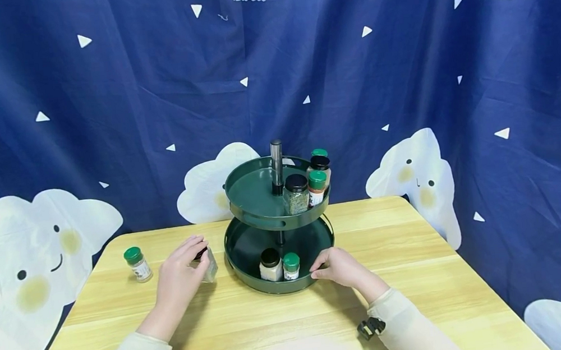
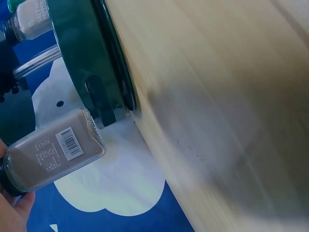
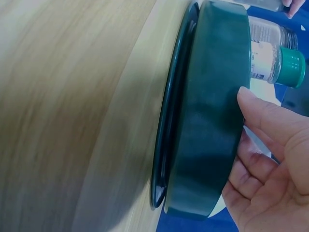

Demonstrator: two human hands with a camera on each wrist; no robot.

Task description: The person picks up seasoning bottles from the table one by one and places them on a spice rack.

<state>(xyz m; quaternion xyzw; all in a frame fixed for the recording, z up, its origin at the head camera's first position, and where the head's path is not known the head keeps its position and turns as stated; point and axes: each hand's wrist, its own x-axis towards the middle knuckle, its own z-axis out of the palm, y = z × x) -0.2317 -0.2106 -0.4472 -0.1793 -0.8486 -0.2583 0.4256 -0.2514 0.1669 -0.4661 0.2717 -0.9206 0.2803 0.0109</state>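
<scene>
My left hand (image 1: 182, 269) grips a square glass spice jar (image 2: 53, 151) by its black lid, left of the two-tier green turntable rack (image 1: 267, 284). In the left wrist view the jar has a barcode label and pale brown contents, and is held above the table. My right hand (image 1: 342, 269) pinches the rim of the lower tray (image 3: 210, 116) at its front right, thumb on the near side and other fingers behind. Inside that tray stand a black-lidded jar (image 1: 270, 266) and a smaller green-lidded jar (image 1: 291, 266), side by side near the front.
Several jars with black or green lids, among them a jar of dried herbs (image 1: 296, 196), stand on the right of the upper tray (image 1: 253, 186). A green-lidded jar (image 1: 138, 264) stands at the left of the wooden table (image 1: 392, 232). A blue cloud-patterned curtain (image 1: 150, 86) hangs behind.
</scene>
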